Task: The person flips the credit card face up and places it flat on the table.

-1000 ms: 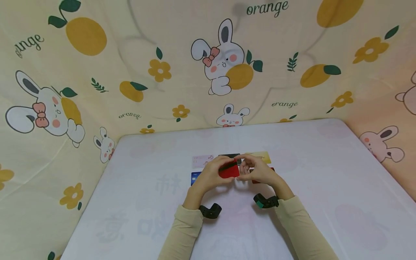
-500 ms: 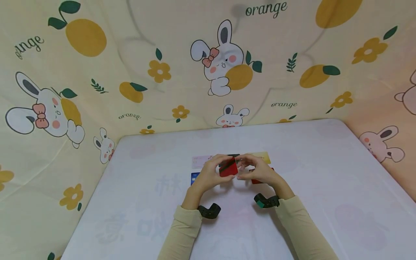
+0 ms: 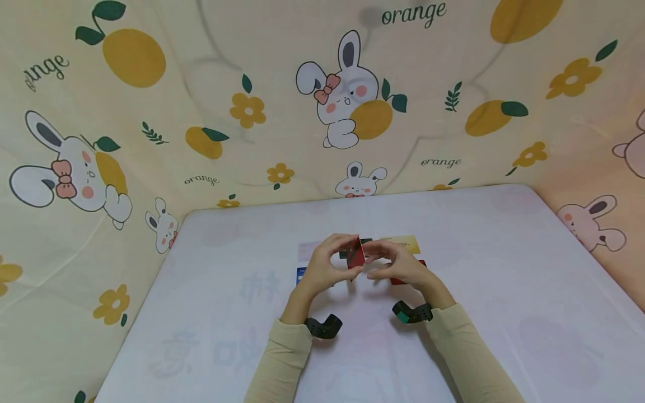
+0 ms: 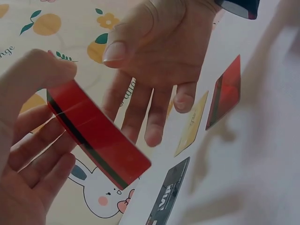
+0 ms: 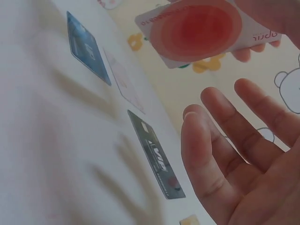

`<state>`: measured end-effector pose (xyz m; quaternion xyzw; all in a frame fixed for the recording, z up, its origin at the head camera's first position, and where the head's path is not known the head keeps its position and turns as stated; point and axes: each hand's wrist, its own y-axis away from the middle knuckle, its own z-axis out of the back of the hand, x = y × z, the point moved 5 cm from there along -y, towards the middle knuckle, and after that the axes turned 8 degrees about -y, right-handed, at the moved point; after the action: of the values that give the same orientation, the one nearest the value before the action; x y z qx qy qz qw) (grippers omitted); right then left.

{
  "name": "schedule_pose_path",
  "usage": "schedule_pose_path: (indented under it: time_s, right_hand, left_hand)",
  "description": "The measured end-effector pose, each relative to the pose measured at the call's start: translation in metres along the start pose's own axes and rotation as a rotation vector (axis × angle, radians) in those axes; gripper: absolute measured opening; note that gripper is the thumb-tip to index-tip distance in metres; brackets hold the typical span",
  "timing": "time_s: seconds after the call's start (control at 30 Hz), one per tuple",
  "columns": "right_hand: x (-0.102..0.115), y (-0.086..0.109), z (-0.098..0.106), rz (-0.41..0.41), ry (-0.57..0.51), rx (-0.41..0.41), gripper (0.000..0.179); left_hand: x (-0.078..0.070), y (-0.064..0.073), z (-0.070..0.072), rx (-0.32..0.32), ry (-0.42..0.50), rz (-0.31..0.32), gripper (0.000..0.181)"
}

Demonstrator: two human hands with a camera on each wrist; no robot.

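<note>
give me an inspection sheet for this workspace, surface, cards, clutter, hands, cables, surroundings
surface: white tabletop with faint printed characters
card in hand: held card, lifted off the table; red with a dark stripe on one face, white with a large red circle on the other
cards on table: blue card, pale pink card, black VIP card, yellow card, red card, all lying flat
clutter: nothing seen
left hand: left hand pinches the held card
right hand: right hand beside it, holding nothing
cables: nothing seen
surroundings: backdrop printed with rabbits, oranges and flowers
</note>
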<state>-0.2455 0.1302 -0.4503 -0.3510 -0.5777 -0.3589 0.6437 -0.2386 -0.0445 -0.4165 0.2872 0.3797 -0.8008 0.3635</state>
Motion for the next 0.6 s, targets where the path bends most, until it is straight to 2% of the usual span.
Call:
schedule_pose_path:
  time_s: [0.37, 0.6]
  right_hand:
    - [-0.005, -0.002, -0.007, -0.003, -0.051, 0.036, 0.071]
    - [-0.007, -0.004, -0.016, 0.032, -0.113, 0.111, 0.070]
  left_hand:
    - [-0.002, -0.001, -0.001, 0.001, 0.061, 0.038, 0.059]
    - [-0.006, -0.001, 0.001, -0.023, 0.102, 0.056, 0.058]
